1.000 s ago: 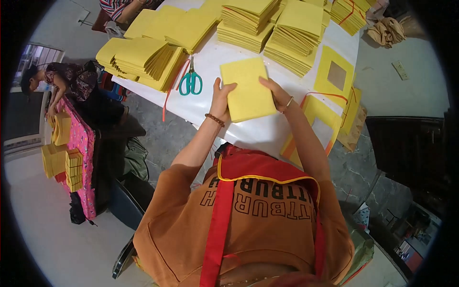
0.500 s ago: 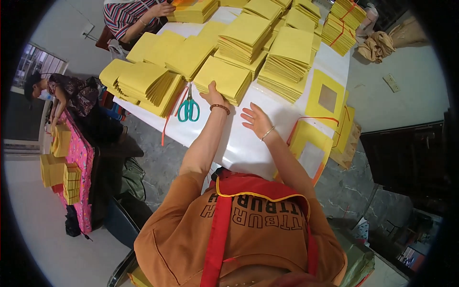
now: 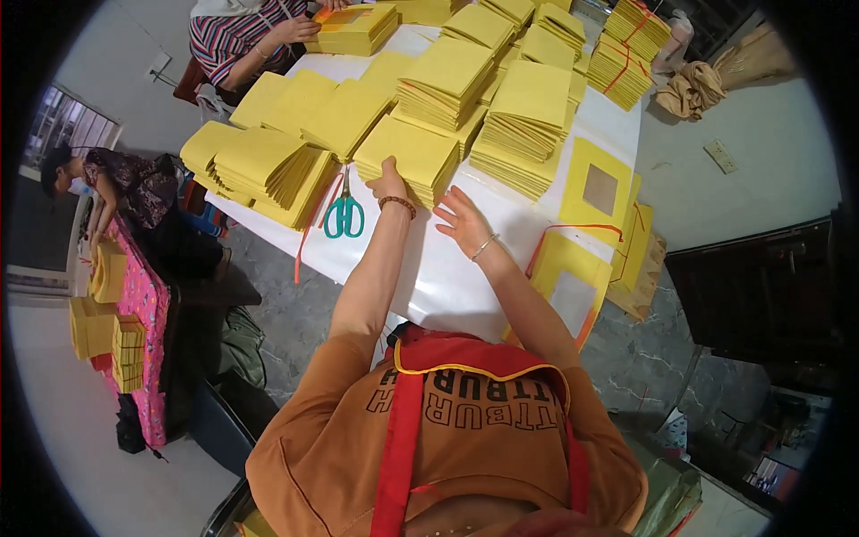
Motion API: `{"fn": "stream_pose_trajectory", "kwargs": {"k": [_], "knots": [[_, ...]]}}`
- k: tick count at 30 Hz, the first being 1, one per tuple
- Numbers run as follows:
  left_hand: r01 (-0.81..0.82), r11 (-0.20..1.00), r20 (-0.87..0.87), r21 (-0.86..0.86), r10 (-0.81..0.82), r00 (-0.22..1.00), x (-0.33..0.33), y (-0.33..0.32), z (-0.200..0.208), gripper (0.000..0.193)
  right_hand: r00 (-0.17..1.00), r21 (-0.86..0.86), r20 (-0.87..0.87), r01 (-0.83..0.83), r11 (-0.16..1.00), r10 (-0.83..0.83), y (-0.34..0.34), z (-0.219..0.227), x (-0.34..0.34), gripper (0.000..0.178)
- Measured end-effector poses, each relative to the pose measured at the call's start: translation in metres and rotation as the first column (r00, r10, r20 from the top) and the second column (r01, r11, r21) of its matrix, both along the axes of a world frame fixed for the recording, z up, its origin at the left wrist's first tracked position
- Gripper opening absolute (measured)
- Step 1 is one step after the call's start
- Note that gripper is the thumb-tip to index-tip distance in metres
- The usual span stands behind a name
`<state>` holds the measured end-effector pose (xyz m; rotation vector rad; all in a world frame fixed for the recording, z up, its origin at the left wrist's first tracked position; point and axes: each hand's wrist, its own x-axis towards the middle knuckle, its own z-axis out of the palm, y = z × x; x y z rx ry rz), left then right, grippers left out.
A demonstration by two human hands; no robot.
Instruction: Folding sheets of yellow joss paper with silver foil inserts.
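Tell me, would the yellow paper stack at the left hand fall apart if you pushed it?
The yellow paper stack might slide apart, since I see no band around it. It probably won't roll, because it sits flat and boxy. It could feel heavy, as many layers show along its edge.

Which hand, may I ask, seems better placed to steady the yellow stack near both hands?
Probably the left hand: it seems to touch the yellow stack, while the right hand is open near its corner.

orange-brown sweatshirt (image 3: 492,470) | red apron (image 3: 470,349), yellow trim (image 3: 438,370) | beaded bracelet (image 3: 398,200) | bangle (image 3: 484,246)
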<state>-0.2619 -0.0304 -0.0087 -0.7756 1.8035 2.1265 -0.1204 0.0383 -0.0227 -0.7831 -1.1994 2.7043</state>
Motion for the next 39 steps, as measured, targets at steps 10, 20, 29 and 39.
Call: {"fn": "stream_pose_trajectory", "kwargs": {"k": [10, 20, 29, 39], "knots": [[0.033, 0.999, -0.125, -0.028, -0.036, 0.991, -0.025, -0.002, -0.047, 0.11, 1.0, -0.042, -0.013, 0.024, 0.999, -0.025, 0.002, -0.006, 0.013, 0.068], [0.125, 0.92, -0.317, 0.371, -0.001, 0.948, -0.011, -0.011, -0.027, 0.078, 0.999, -0.051, 0.0, 0.045, 0.998, -0.045, 0.004, -0.001, 0.018, 0.07], [0.023, 0.944, 0.072, 0.329, -0.049, 0.996, 0.036, -0.041, -0.043, 0.057, 0.964, -0.004, -0.245, 0.102, 0.995, -0.1, 0.041, 0.044, 0.105, 0.055], [0.734, 0.555, 0.006, 0.392, -0.799, 0.601, 0.198, -0.026, -0.035, 0.032, 0.824, 0.35, -0.054, 0.545, 0.762, -0.564, 0.096, 0.039, 0.274, 0.052]]}}
